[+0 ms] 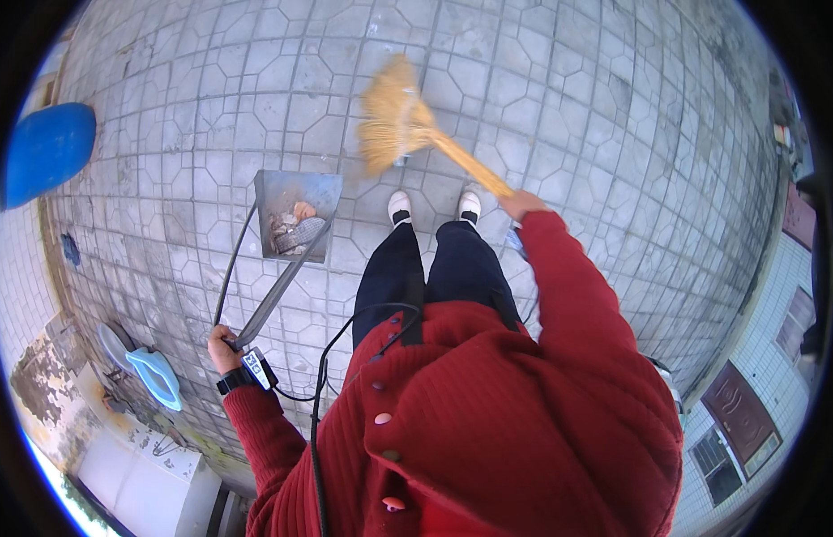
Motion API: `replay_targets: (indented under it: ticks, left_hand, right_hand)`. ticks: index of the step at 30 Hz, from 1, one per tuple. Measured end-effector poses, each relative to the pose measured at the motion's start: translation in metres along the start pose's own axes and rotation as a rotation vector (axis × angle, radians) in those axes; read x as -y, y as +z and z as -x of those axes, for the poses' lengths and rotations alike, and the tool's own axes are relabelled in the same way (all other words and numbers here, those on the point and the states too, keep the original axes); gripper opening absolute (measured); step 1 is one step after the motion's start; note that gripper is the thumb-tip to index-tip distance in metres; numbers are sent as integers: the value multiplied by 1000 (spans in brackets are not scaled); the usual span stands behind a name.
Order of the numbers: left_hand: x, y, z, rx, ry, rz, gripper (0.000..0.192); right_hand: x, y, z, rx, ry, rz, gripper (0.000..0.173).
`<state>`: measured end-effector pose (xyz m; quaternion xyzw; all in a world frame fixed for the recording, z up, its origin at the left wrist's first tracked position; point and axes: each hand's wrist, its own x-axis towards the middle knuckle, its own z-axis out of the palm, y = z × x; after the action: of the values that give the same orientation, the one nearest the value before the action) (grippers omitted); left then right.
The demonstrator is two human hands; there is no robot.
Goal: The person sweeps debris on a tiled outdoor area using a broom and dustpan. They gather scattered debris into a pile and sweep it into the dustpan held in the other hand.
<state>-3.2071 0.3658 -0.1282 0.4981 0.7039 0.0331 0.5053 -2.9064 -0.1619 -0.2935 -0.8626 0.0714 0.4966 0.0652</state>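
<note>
My right hand [522, 203] grips the handle of a straw broom [393, 114], whose bristles fan out over the paving ahead of my shoes and look slightly blurred. A small item [401, 160] shows at the lower edge of the bristles; I cannot tell what it is. My left hand [225, 349] is closed around the long handle of a metal dustpan [299, 178], which lies to the left of my feet. In the pan are debris [282, 225] and a crumpled patterned piece [302, 233].
Tiled paving [557, 114] spreads all around. A blue barrel [50, 154] is at the far left. A light-blue basin [154, 377] and a grey round lid or basin [115, 346] are at the lower left. A black cable [319, 376] hangs before my body.
</note>
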Motion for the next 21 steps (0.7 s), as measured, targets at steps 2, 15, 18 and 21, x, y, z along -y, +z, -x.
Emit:
replay_targets:
  ticks: [2, 15, 18, 21]
  left_hand:
    - [0, 7, 3, -12, -7, 7, 16]
    - [-16, 64, 34, 137, 116, 75, 15]
    - [-24, 60, 22, 149, 184, -37, 13]
    - [-41, 56, 19, 68, 128, -51, 17]
  right_hand:
    - [-59, -19, 23, -31, 58, 32, 53]
    - [-121, -49, 97, -216, -83, -114, 43]
    - [-109, -36, 49, -205, -73, -35, 46]
    - [-148, -31, 19, -159, -24, -43, 50]
